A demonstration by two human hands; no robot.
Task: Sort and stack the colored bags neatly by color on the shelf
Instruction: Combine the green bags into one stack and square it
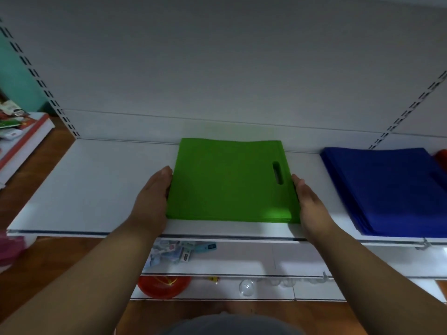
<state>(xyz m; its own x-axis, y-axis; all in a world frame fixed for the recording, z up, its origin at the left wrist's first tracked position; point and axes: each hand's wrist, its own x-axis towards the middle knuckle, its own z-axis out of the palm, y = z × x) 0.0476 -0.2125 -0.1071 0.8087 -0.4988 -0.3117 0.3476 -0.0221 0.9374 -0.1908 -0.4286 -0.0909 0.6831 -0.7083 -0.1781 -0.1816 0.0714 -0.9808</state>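
Observation:
A stack of green bags [225, 182] lies flat in the middle of the white shelf [92, 184], its handle slot toward the right side. My left hand [152, 199] presses flat against the stack's left edge with straight fingers. Against the right edge my right hand [308, 201] presses the same way. A stack of blue bags [387, 189] lies further right on the same shelf, apart from the green one. A sliver of something red [441, 157] shows behind the blue stack at the frame's right edge.
Slotted uprights [48, 93] flank the shelf's white back panel. Lower shelves hold small packets [174, 250], a red dish [164, 285] and clear cups [246, 286]. A neighbouring shelf with packaged goods [14, 122] stands at left over a wooden floor.

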